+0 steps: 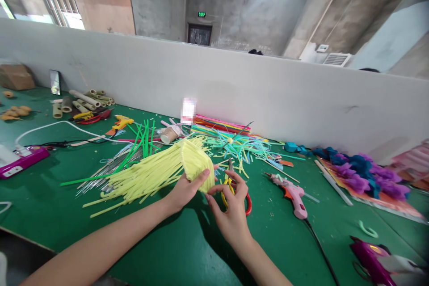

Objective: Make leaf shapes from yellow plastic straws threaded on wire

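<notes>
Standing by, I see the left hand [188,191] clamped on a fan-shaped yellow pipe-cleaner piece [198,166] above the green table [187,250], thumb across its face, while the right hand [232,208] pinches its lower corner between thumb and forefinger. Beneath the right hand lie red-and-yellow-handled scissors [248,204]; loose yellow pipe cleaners [147,174] spread leftward, and a pink glue gun [296,199] rests to the right.
</notes>
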`<state>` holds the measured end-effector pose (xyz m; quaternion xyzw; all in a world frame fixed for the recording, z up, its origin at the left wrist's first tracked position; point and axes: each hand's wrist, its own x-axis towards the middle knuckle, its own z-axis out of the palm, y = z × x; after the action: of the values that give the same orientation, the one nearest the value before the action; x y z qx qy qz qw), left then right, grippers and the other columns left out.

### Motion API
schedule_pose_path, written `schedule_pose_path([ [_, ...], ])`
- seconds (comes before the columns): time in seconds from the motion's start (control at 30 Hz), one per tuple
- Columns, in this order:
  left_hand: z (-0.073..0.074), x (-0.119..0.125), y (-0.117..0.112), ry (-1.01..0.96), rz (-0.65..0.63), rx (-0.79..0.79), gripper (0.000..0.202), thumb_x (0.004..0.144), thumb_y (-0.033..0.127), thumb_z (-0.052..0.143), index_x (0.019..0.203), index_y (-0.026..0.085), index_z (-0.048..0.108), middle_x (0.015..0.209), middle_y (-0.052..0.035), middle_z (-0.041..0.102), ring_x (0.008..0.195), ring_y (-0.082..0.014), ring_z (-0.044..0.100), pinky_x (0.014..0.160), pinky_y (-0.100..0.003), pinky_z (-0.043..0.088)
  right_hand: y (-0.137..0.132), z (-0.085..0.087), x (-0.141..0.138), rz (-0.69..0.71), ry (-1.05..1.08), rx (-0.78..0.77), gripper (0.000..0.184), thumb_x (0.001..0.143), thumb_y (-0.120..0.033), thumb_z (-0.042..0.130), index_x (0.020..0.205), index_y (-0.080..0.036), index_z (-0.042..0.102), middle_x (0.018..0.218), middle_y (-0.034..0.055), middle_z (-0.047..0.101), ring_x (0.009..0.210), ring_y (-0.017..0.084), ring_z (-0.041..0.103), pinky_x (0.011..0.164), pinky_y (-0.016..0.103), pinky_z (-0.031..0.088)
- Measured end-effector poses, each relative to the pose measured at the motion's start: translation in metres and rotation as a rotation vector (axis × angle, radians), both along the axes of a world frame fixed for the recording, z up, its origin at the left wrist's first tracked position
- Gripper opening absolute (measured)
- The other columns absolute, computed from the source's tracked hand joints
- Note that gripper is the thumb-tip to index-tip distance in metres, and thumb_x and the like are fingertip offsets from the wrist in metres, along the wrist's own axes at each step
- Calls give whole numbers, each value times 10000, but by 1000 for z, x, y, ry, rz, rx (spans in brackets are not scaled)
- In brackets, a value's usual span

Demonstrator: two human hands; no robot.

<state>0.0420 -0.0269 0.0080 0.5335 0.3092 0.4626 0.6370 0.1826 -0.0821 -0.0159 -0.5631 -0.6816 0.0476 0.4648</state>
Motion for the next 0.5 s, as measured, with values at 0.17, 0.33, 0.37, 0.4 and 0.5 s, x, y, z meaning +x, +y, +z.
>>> schedule_pose_path([
  [0.17, 0, 0, 1, -49, -13, -52, 497, 828, 492, 572, 1190, 156, 625, 959, -79, 708, 897, -229, 645, 847, -333, 488, 0, 1, 0, 5, -11, 5, 47, 812, -294, 635, 841, -257, 641, 1295, 72, 328, 1261, 301, 310, 1010, 518, 313],
  [0.33, -1, 2, 4, -116, 51, -91, 586, 831, 471, 583, 1321, 163, 483, 857, -59, 718, 788, -222, 662, 745, -341, 518, -1, 3, -1, -7, 34, 24, 83, 808, -306, 632, 836, -235, 600, 1285, 85, 325, 1247, 298, 321, 994, 507, 322],
  [0.37, -1, 2, 5, -124, 68, -96, 601, 830, 472, 585, 1330, 161, 466, 834, -60, 718, 747, -224, 664, 704, -341, 525, -1, 3, -1, -17, 62, 32, 94, 816, -308, 619, 849, -228, 581, 1275, 93, 329, 1244, 293, 326, 991, 503, 324],
  [0.4, -1, 2, 7, -134, 80, -108, 608, 829, 477, 584, 1331, 157, 459, 819, -64, 717, 711, -225, 664, 666, -339, 528, -1, 3, 0, -32, 94, 38, 98, 827, -307, 600, 860, -223, 560, 1260, 99, 339, 1242, 287, 331, 992, 498, 322],
  [0.5, 2, -2, 13, -177, 87, -197, 590, 835, 516, 556, 1284, 139, 497, 818, -85, 712, 659, -215, 661, 603, -315, 526, 3, 0, 6, -86, 202, 48, 97, 858, -302, 545, 887, -220, 503, 1202, 104, 371, 1232, 266, 342, 998, 480, 306],
])
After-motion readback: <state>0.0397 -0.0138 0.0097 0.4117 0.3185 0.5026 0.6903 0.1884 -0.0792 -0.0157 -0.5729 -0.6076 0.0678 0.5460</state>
